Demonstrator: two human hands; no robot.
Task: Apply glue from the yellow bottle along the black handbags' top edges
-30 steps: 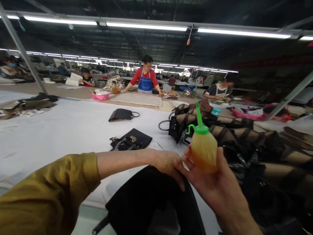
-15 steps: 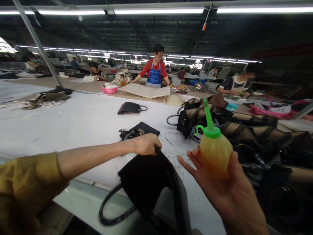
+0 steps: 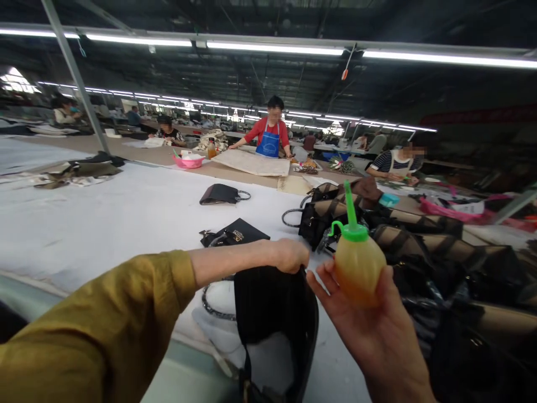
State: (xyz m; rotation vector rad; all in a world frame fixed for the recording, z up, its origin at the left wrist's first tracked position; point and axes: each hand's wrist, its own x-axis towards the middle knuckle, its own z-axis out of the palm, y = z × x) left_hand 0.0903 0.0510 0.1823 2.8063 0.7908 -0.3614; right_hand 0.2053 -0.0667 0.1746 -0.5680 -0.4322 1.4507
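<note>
My left hand is closed on the upper edge of a black handbag, which tilts open toward me over the white tabletop. One looped handle of the bag hangs out on its left side. In my right hand is a squeeze bottle of amber liquid, held upright with its green spout pointing up. The bottle stays just right of the bag's rim. A flat black bag piece with a gold clasp lies beyond my left forearm, and farther back rests another dark handbag.
A heap of black and tan handbags fills the right side. Fabric scraps lie at the left near a metal pole. Across the table a co-worker in a blue apron handles a large pale sheet, near a pink basket.
My left hand has moved right with the bag's edge, close to my right fingers, and the bag's inside shows more. The bottle has shifted slightly left in view. The camera has tilted up.
</note>
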